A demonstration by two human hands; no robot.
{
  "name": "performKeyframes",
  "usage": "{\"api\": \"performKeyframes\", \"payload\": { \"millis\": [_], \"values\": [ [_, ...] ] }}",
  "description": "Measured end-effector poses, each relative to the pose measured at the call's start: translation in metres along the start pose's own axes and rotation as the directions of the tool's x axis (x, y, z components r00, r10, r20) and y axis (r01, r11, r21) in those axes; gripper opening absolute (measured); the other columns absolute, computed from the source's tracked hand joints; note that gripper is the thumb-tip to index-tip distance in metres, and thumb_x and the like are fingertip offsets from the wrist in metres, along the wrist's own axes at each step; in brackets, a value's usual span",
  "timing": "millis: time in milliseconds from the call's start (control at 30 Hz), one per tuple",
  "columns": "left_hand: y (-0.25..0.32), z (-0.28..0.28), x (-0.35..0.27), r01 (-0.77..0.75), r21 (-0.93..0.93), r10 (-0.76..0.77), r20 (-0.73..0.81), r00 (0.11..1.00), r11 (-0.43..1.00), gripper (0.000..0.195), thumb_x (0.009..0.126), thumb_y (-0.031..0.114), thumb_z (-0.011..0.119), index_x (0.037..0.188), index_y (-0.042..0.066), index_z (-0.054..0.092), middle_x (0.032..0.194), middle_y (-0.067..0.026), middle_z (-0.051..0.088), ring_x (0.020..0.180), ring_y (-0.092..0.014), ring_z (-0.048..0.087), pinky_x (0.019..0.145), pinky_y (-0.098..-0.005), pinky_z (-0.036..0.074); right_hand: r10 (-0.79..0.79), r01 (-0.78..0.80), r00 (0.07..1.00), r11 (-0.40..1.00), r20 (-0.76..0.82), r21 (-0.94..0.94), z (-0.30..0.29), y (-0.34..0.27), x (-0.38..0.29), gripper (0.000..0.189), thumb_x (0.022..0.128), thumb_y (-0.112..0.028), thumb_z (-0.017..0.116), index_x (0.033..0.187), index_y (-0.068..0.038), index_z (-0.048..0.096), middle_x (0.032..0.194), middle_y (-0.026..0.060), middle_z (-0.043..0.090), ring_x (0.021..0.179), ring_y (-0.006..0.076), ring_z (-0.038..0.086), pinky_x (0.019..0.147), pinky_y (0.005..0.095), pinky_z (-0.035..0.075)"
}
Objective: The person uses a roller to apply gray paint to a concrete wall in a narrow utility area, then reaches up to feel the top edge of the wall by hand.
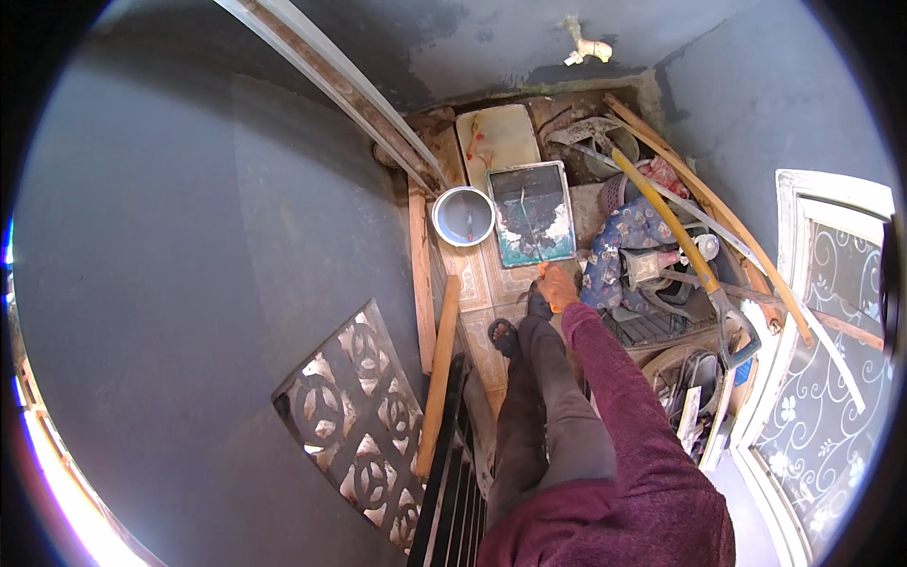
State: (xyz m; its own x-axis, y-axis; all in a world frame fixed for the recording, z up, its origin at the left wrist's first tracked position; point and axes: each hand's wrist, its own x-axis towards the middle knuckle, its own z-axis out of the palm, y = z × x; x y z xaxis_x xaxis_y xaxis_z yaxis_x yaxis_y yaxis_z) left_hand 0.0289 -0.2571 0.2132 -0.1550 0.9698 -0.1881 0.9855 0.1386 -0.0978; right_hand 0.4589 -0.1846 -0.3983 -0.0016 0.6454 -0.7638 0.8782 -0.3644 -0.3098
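Observation:
My right hand (560,287) is closed around the orange handle (543,268) of a tool, apparently a paint roller. Its thin metal rod reaches forward over a rectangular paint tray (536,260). Dark grey paint covers the far part of the tray, and white patches and green show on the rest; the roller's head cannot be made out against the dark paint. Left of the tray stands a round white bucket (464,242) with bluish-grey insides. My left hand is out of view.
Metal channels (354,78) and wooden battens (421,283) lean at the left. To the right are a yellow-shafted tool with a D-handle (666,212), patterned cloth (606,259) and long strips. A tap (588,49) juts from the grey wall. A pale lid-like panel (506,135) lies behind the tray.

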Motion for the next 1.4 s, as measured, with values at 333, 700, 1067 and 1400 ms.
{"api": "performKeyframes", "payload": {
  "millis": [333, 700, 1067, 1400],
  "values": [
    [0.002, 0.002, 0.006, -0.011, 0.003, 0.011, -0.003, 1.0, 1.0, 0.068, 0.095, 0.049, 0.044, 0.142, 0.001, 0.042, 0.135, -0.0236, 0.047, 0.13, -0.037, 0.047, 0.105, -0.0551, 0.039, -0.025, 0.058, 0.963, 0.991, -0.268, 0.117, -0.029, 0.025, 0.026, 0.033, 0.085, -0.023, 0.062, 0.105, 0.002, 0.064, 0.096, 0.0276, 0.068, 0.094, 0.0421, 0.066, 0.081, 0.0471, 0.053],
    [0.0, 0.003, 0.004, -0.005, 0.003, 0.005, 0.003, 1.0, 1.0, 0.066, 0.096, 0.048, 0.045, 0.141, 0.001, 0.042, 0.133, -0.0233, 0.049, 0.128, -0.037, 0.048, 0.104, -0.0548, 0.04, 0.087, -0.063, 0.987, 0.983, -0.135, 0.17, -0.036, 0.027, 0.001, 0.035, 0.082, -0.024, 0.062, 0.1, 0.006, 0.064, 0.094, 0.0297, 0.066, 0.091, 0.045, 0.065, 0.079, 0.0475, 0.052],
    [-0.003, -0.001, 0.012, -0.038, -0.01, 0.037, -0.02, 0.999, 0.999, 0.064, 0.096, 0.046, 0.046, 0.141, 0.001, 0.043, 0.131, -0.023, 0.05, 0.127, -0.036, 0.049, 0.103, -0.0546, 0.041, -0.143, 0.142, 0.983, 0.99, -0.116, -0.018, -0.016, 0.052, 0.043, 0.028, 0.082, -0.023, 0.06, 0.089, 0.004, 0.068, 0.097, 0.0284, 0.067, 0.096, 0.0417, 0.065, 0.084, 0.046, 0.052],
    [-0.007, -0.009, -0.003, -0.005, 0.008, 0.005, -0.048, 0.999, 1.0, 0.063, 0.096, 0.045, 0.047, 0.14, 0.0, 0.044, 0.129, -0.0227, 0.052, 0.126, -0.036, 0.051, 0.102, -0.0543, 0.042, -0.009, 0.021, 0.978, 0.998, -0.21, 0.056, -0.025, 0.016, 0.046, 0.029, 0.082, -0.022, 0.06, 0.087, 0.005, 0.067, 0.08, 0.0242, 0.068, 0.088, 0.0397, 0.068, 0.081, 0.0485, 0.051]
  ]
}}
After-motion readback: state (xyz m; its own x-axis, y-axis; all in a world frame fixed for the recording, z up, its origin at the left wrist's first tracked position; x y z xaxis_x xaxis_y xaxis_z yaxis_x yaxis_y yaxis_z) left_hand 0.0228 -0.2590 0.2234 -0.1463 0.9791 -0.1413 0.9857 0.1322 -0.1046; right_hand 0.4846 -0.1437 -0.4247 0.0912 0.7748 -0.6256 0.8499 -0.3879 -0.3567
